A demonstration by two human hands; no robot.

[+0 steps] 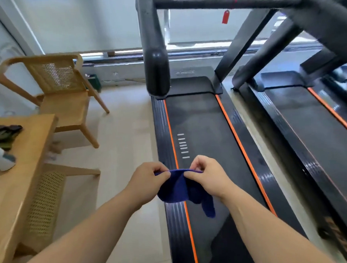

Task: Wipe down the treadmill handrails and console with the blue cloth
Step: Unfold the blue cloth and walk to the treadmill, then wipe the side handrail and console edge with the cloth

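Both the left hand (149, 179) and the right hand (205, 174) pinch the top edge of the soft dark-blue cloth (179, 187) above the black orange-striped treadmill deck (200, 120), apparently readying it; next, carrying it up to the padded black handrail (155, 58).

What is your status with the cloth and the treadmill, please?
Left hand and right hand both pinch the blue cloth by its top edge. Cloth hangs above the belt, not yet on the handrail. Nothing seen blocking the way.
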